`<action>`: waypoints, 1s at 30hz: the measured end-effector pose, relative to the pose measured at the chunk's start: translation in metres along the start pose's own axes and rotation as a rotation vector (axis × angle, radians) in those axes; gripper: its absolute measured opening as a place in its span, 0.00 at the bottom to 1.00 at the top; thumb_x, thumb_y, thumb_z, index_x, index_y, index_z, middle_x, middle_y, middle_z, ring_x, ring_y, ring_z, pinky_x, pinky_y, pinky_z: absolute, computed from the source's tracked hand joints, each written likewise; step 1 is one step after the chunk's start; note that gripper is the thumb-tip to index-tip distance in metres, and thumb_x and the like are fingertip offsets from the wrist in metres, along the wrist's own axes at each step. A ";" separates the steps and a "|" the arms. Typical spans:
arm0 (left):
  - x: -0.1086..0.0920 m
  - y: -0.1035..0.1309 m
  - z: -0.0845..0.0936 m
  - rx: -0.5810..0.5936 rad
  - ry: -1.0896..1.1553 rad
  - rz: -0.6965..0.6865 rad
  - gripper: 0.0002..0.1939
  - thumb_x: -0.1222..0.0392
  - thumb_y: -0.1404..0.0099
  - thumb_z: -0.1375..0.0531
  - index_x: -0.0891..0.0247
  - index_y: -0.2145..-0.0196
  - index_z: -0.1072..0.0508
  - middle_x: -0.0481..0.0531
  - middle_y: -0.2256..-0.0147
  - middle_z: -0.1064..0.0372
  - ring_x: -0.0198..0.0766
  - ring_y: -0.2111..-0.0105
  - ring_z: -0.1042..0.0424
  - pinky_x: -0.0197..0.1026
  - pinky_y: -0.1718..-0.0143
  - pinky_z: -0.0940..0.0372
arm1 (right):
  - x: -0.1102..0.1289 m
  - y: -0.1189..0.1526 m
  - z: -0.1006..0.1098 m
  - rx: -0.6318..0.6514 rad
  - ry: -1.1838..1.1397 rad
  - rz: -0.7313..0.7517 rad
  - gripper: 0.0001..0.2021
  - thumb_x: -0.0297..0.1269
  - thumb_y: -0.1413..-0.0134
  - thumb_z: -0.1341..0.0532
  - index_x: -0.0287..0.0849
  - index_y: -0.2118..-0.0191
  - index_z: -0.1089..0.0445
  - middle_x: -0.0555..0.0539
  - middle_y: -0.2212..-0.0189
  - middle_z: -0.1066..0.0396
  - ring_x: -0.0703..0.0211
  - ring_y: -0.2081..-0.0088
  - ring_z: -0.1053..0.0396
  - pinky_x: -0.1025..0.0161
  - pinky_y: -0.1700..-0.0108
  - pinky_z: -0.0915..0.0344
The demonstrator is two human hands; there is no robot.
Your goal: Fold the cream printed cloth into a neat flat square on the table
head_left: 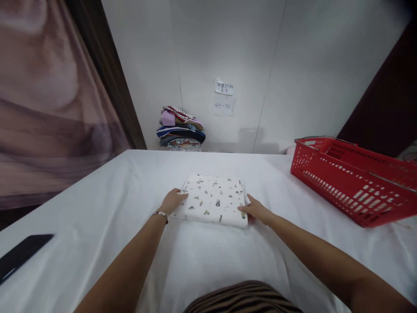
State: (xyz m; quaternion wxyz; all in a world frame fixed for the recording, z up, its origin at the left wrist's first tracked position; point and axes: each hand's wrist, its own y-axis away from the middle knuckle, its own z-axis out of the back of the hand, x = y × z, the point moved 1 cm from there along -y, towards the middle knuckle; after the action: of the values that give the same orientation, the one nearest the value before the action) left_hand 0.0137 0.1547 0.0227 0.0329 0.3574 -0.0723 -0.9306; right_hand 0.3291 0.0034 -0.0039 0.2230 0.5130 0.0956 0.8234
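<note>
A folded white cloth [208,200] with small green and dark prints lies flat in front of me on the white-covered table [137,191]. At its left edge, my left hand [173,201] grips the cloth, thumb on top and the other fingers mostly hidden. My right hand [257,210] holds the opposite edge, its thumb on the upper face and a finger stretched along the side. A bracelet [162,215] circles my left wrist.
A red perforated basket [352,178] with metal handles stands at the right. Folded fabrics [181,128] are stacked beyond the far edge, by the wall with paper signs [224,105]. A dark flat object [24,256] lies at left, beside a pink curtain [55,108].
</note>
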 end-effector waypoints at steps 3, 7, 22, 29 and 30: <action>0.012 0.001 0.007 -0.001 -0.023 0.003 0.25 0.49 0.45 0.40 0.68 0.54 0.30 0.61 0.54 0.28 0.49 0.55 0.29 0.41 0.58 0.37 | 0.005 -0.003 0.014 -0.072 0.280 0.154 0.42 0.48 0.48 0.39 0.37 0.34 0.58 0.38 0.58 0.28 0.51 0.63 0.29 0.56 0.61 0.32; 0.020 0.034 0.014 -0.238 0.039 -0.130 0.23 0.49 0.41 0.44 0.67 0.53 0.31 0.61 0.51 0.32 0.46 0.56 0.30 0.44 0.55 0.36 | 0.042 -0.040 0.027 -0.218 0.536 0.462 0.25 0.42 0.43 0.43 0.39 0.42 0.38 0.40 0.44 0.38 0.49 0.45 0.38 0.57 0.43 0.42; 0.005 0.155 -0.053 0.393 1.389 0.502 0.31 0.51 0.35 0.46 0.66 0.39 0.48 0.66 0.38 0.48 0.48 0.47 0.33 0.46 0.48 0.34 | 0.119 -0.155 -0.011 0.260 0.653 0.265 0.42 0.51 0.75 0.27 0.42 0.47 0.31 0.38 0.41 0.40 0.35 0.42 0.42 0.46 0.41 0.46; 0.000 0.142 -0.058 0.396 1.392 0.507 0.24 0.55 0.34 0.46 0.69 0.44 0.39 0.66 0.42 0.41 0.47 0.47 0.34 0.45 0.46 0.36 | 0.111 -0.158 0.008 0.282 0.603 0.078 0.45 0.53 0.81 0.26 0.40 0.49 0.31 0.34 0.43 0.38 0.29 0.44 0.41 0.38 0.47 0.41; -0.001 0.139 -0.058 0.395 1.393 0.494 0.22 0.55 0.35 0.45 0.68 0.45 0.38 0.66 0.43 0.40 0.47 0.47 0.34 0.45 0.46 0.36 | 0.108 -0.156 0.013 0.304 0.593 0.030 0.44 0.52 0.81 0.26 0.40 0.50 0.30 0.34 0.44 0.37 0.29 0.45 0.39 0.38 0.49 0.39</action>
State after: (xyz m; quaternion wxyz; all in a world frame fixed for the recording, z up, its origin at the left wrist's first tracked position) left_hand 0.0546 0.0107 0.0023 0.2136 0.8343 -0.2778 -0.4256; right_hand 0.3418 0.1904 0.0284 0.0944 0.2795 0.2706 0.9164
